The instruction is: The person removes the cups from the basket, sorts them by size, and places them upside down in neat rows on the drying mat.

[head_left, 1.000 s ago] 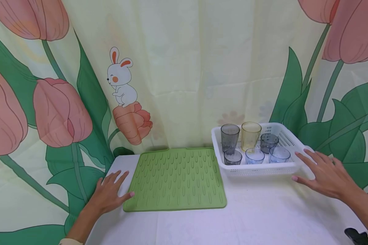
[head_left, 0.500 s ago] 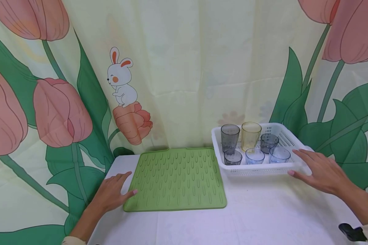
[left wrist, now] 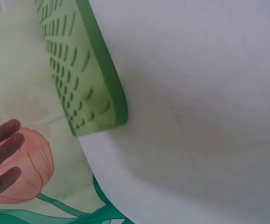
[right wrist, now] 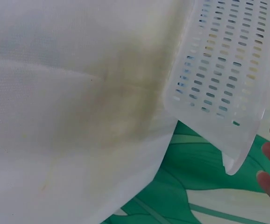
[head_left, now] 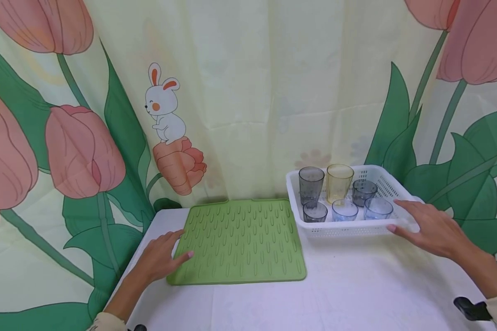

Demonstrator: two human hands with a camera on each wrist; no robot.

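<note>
A white perforated plastic basket (head_left: 356,227) stands at the back right of the table, holding several glass tumblers. Among them are a tall grey glass (head_left: 311,187), a tall amber glass (head_left: 338,185) and short grey and bluish ones, such as a bluish glass (head_left: 378,209). My right hand (head_left: 432,230) hovers by the basket's right front corner with fingers extended; the right wrist view shows its fingertips apart from the basket wall (right wrist: 219,79). To the left lies a green ridged mat (head_left: 240,243). My left hand (head_left: 159,257) is over its left edge, fingers extended, holding nothing.
A white cloth (head_left: 273,308) covers the table. Behind it hangs a curtain (head_left: 240,92) printed with tulips and a rabbit. The basket's left side stands close to the mat's right back corner.
My left hand has moved right, over the mat's left edge. My right hand has shifted slightly left toward the basket. The mat, basket and glasses stay where they were.
</note>
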